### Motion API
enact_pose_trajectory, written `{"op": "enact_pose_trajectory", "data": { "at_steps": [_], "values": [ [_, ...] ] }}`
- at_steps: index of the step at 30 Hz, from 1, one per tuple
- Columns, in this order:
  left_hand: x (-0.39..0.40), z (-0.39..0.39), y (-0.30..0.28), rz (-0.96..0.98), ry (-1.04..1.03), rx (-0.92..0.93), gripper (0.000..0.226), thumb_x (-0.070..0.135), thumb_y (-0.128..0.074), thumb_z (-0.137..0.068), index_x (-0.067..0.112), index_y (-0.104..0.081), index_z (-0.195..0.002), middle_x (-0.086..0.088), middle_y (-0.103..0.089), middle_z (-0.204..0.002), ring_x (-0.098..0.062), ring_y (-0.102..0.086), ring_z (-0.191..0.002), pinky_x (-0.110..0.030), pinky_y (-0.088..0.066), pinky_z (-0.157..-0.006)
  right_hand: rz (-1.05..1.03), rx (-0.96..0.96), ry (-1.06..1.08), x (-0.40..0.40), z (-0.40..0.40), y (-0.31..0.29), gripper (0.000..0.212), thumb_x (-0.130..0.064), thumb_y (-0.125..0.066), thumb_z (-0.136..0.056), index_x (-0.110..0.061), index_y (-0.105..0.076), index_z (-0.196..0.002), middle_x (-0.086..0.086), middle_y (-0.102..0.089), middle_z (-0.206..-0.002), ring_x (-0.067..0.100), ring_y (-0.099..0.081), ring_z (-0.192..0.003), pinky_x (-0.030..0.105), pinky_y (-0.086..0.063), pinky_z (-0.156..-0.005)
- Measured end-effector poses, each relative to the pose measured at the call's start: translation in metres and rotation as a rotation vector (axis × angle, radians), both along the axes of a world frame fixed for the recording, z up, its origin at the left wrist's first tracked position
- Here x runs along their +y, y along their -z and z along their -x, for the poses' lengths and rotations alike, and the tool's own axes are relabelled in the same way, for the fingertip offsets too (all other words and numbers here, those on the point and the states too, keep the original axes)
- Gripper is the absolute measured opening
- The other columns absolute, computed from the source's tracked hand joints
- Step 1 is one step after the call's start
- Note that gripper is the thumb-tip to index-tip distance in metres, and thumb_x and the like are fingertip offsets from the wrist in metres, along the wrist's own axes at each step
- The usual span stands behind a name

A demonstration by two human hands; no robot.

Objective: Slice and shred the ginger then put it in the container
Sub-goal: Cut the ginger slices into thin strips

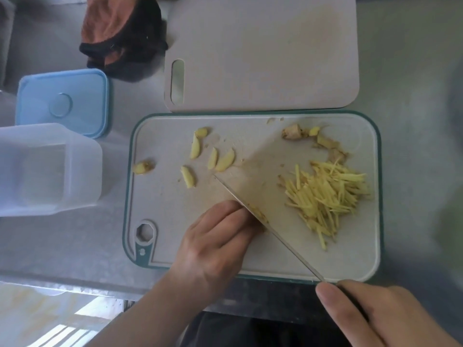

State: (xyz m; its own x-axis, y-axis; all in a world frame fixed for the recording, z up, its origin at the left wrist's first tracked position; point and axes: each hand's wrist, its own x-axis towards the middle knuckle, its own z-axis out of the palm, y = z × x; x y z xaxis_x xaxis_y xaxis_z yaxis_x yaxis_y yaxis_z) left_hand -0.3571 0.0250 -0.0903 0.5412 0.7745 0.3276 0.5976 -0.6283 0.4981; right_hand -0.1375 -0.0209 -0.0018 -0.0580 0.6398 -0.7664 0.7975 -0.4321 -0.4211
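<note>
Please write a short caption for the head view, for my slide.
Left hand steadies ginger against the knife held by the right hand; shredded ginger piled on the cutting board.

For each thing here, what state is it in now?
Container: open, empty.
Lid: off, lying flat beside container.
Shredded ginger: piled on cutting board.
Ginger slices: uncut, scattered.
Knife: held by right hand.
Left hand: fingers curled beside blade.
</note>
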Motion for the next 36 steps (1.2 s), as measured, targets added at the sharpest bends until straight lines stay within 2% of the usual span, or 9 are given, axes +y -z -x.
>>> {"op": "enact_pose_trajectory", "data": {
  "at_steps": [6, 9, 13, 16, 17, 20, 23, 28, 36],
  "values": [
    [0.0, 0.002, 0.002, -0.009, 0.032, 0.023, 0.009, -0.007, -0.077, -0.085, -0.004, -0.078, -0.093, -0.014, -0.073, -0.102, -0.033, -0.07, -0.1, -0.041, -0.057, -0.082, 0.02, -0.061, -0.008, 0.002, 0.005, -0.006, 0.11, -0.093, 0.031, -0.021, -0.064, -0.033, -0.105, -0.054, -0.044, -0.081, -0.026, -0.038, -0.097, 0.003, -0.041, -0.073],
    [0.0, 0.003, 0.003, -0.022, 0.043, 0.033, 0.009, -0.007, -0.078, -0.085, -0.004, -0.078, -0.094, -0.014, -0.074, -0.103, -0.032, -0.071, -0.101, -0.041, -0.057, -0.082, 0.051, -0.031, -0.056, 0.003, 0.005, -0.005, 0.101, -0.09, 0.034, -0.02, -0.071, -0.016, -0.105, -0.057, -0.039, -0.08, -0.027, -0.041, -0.094, 0.005, -0.042, -0.069],
    [0.001, 0.003, 0.003, -0.018, 0.047, 0.048, 0.011, -0.007, -0.077, -0.085, -0.004, -0.078, -0.095, -0.013, -0.074, -0.106, -0.032, -0.071, -0.101, -0.041, -0.057, -0.082, 0.056, -0.012, -0.08, 0.005, 0.003, -0.006, 0.116, -0.092, 0.032, -0.02, -0.061, -0.041, -0.105, -0.056, -0.041, -0.082, -0.024, -0.045, -0.091, 0.006, -0.043, -0.07],
    [0.001, 0.004, 0.003, -0.01, 0.047, 0.065, 0.011, -0.007, -0.077, -0.085, -0.003, -0.078, -0.096, -0.013, -0.074, -0.108, -0.032, -0.071, -0.102, -0.041, -0.057, -0.083, 0.06, 0.048, -0.052, 0.01, 0.002, -0.009, 0.088, -0.092, 0.03, -0.02, -0.082, -0.015, -0.094, -0.053, -0.044, -0.072, -0.024, -0.048, -0.084, 0.005, -0.041, -0.065],
    [0.001, 0.004, 0.003, -0.008, 0.047, 0.066, 0.011, -0.007, -0.077, -0.085, -0.003, -0.078, -0.096, -0.013, -0.074, -0.109, -0.032, -0.071, -0.102, -0.04, -0.057, -0.083, 0.061, 0.067, -0.051, 0.012, 0.002, -0.01, 0.081, -0.094, 0.028, -0.021, -0.084, -0.015, -0.089, -0.052, -0.045, -0.07, -0.024, -0.048, -0.082, 0.004, -0.039, -0.064],
    [0.002, 0.002, 0.001, -0.012, 0.05, 0.062, 0.011, -0.005, -0.075, -0.089, -0.003, -0.078, -0.098, -0.013, -0.074, -0.11, -0.031, -0.07, -0.104, -0.039, -0.057, -0.085, 0.056, 0.134, -0.047, 0.018, 0.003, -0.003, 0.049, -0.094, 0.009, -0.047, -0.079, -0.029, -0.073, -0.051, -0.044, -0.065, -0.023, -0.048, -0.076, 0.004, -0.038, -0.062],
    [0.002, 0.002, 0.0, -0.017, 0.048, 0.066, 0.01, -0.002, -0.073, -0.091, -0.002, -0.078, -0.1, -0.013, -0.074, -0.11, -0.03, -0.07, -0.105, -0.039, -0.057, -0.086, -0.01, 0.191, -0.022, 0.023, 0.008, 0.011, 0.059, -0.086, 0.001, -0.059, -0.053, -0.046, -0.069, -0.029, -0.054, -0.064, -0.007, -0.053, -0.065, 0.013, -0.039, -0.057],
    [-0.002, 0.002, 0.001, -0.029, -0.002, 0.078, 0.009, -0.005, -0.075, -0.088, -0.003, -0.078, -0.096, -0.015, -0.072, -0.101, -0.03, -0.069, -0.099, -0.038, -0.056, -0.083, -0.114, 0.124, 0.009, 0.018, 0.002, 0.018, 0.071, -0.087, 0.0, -0.061, -0.037, -0.048, -0.073, -0.009, -0.054, -0.057, 0.006, -0.053, -0.059, 0.022, -0.036, -0.052],
    [-0.001, 0.005, 0.002, 0.005, 0.03, 0.075, 0.014, -0.005, -0.075, -0.088, -0.002, -0.077, -0.102, -0.015, -0.073, -0.111, -0.032, -0.069, -0.105, -0.041, -0.056, -0.085, -0.051, 0.164, 0.09, 0.007, 0.003, 0.007, 0.066, -0.088, 0.002, -0.052, -0.055, -0.05, -0.074, -0.028, -0.057, -0.063, -0.009, -0.055, -0.074, 0.011, -0.04, -0.058]
  ]
}}
